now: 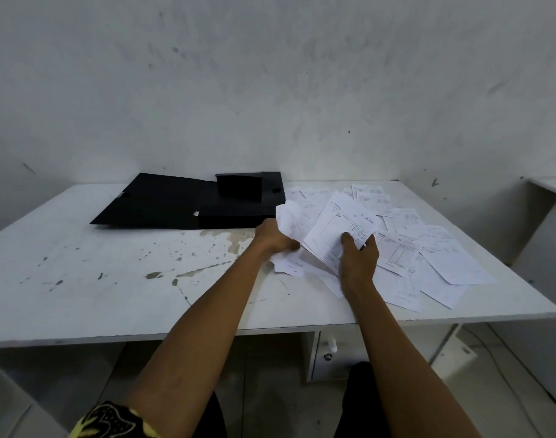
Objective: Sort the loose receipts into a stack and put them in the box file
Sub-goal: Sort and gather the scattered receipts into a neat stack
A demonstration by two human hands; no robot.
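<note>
Loose white receipts [428,248] lie scattered over the right half of the white table [112,279]. My right hand [359,257] grips a printed receipt [336,229], lifted and tilted above the pile. My left hand [273,237] holds a crumpled bunch of receipts [291,219] just left of it. The black box file [188,203] lies open at the back of the table, its lid flat to the left and its tray touching the pile's left edge.
A stained white wall rises right behind the table. The table top is scratched and chipped left of my arms. A drawer unit [327,352] sits under the table. Another white desk [551,188] stands at the far right.
</note>
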